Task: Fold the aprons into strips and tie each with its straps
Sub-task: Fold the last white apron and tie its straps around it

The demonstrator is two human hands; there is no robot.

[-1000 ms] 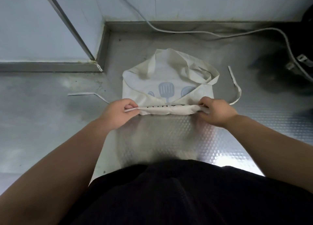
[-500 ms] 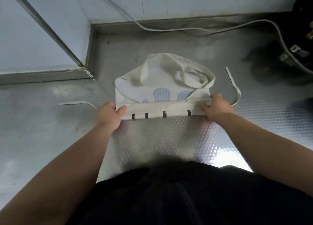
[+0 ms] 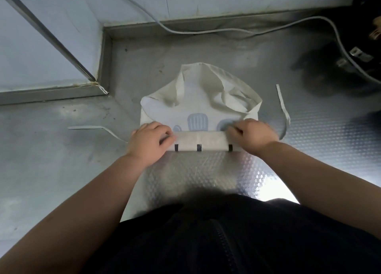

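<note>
I judge the fold is mid-way: the cream apron (image 3: 198, 100) lies flat on the steel counter (image 3: 61, 170) directly ahead of me, its near edge turned up into a narrow folded band (image 3: 206, 142) marked by short dark tabs, while the printed bib beyond is not yet folded; my left hand (image 3: 148, 143) sits on the band's left end with fingers curled down onto the cloth, and my right hand (image 3: 253, 136) grips the right end the same way, fingertips tucked at the band's far edge; the left strap (image 3: 90, 127) trails out to one side and the right strap (image 3: 283, 106) loops out to the other, both loose on the steel; next, I reckon, the band needs another even turn away from me, both ends kept level, with the straps left free for tying; as for containers, only a dark round object (image 3: 360, 47) is cut off at the far right, and I cannot tell what it holds.
</note>
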